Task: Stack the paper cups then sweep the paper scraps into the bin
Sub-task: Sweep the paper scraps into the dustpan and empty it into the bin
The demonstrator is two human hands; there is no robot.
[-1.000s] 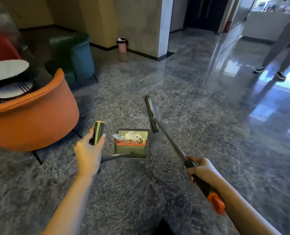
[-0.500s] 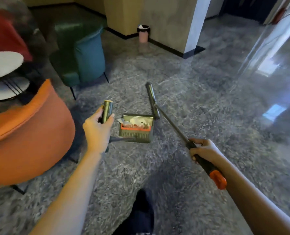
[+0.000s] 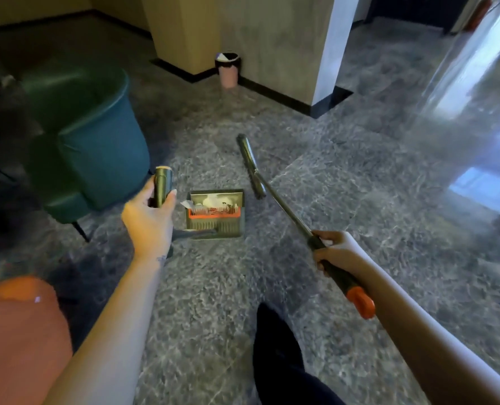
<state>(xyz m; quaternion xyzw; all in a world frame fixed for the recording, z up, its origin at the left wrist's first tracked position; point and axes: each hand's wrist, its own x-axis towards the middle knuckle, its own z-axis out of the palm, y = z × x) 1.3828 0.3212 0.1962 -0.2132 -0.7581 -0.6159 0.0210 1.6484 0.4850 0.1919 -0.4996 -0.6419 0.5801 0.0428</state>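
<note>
Several paper scraps (image 3: pixel 213 201) lie heaped in the dustpan (image 3: pixel 216 227) behind its orange comb, and one white piece pokes over the left edge. The left hand (image 3: pixel 148 220) grips the top of the pan's upright handle (image 3: pixel 163 185) with its fingers wrapped round it. I cannot tell whether the pan touches the floor or hangs just above it. Just to the right, the right hand (image 3: pixel 335 252) is clenched round the dark grip of the broom (image 3: pixel 284 206), above its orange end cap. The broom head (image 3: pixel 250 165) angles out ahead of the pan, apart from it. The pink bin (image 3: pixel 227 74), lined with a dark bag, stands against the wall well ahead. No cups are in view.

The step in hand looks like carrying the load to that bin. To do it well, keep the pan level or tipped slightly back so the overhanging piece stays put (it is the likeliest to slip). Walk steadily and hold the broom head clear of the pan and of the green chair (image 3: pixel 97 147) on the left. Tip only once the pan's lip sits over the bin's rim, since its opening looks narrow beside the pan.
</note>
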